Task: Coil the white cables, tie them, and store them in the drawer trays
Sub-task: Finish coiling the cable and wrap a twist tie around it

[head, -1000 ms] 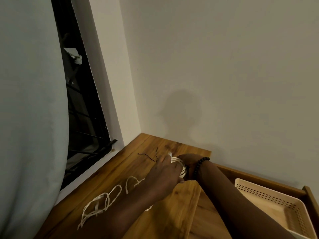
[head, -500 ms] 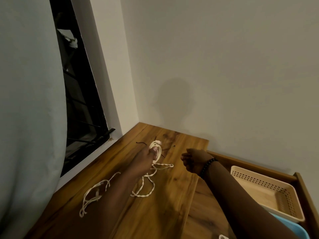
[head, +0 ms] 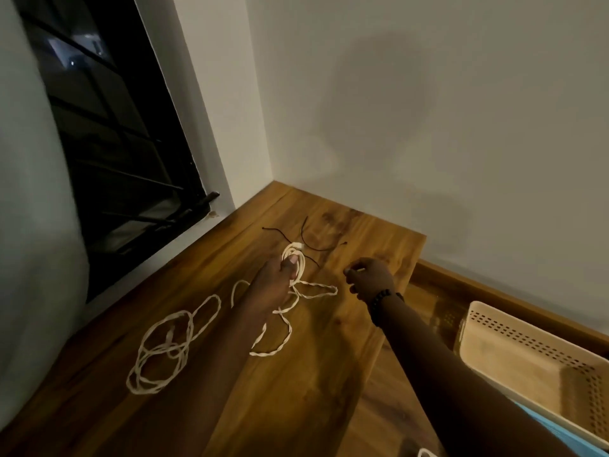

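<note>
Left hand [head: 280,278] gripping coiled white cable [head: 295,258] on wooden desk [head: 296,390], right hand [head: 370,278] curled beside

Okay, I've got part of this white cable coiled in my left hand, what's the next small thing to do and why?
Probably bring the right hand back to the loose tail and wind another loop. The left hand grips only a small coil, the twisted rest of the white cable still trails over the wooden top, and the black ties lie unused beyond it.
</note>
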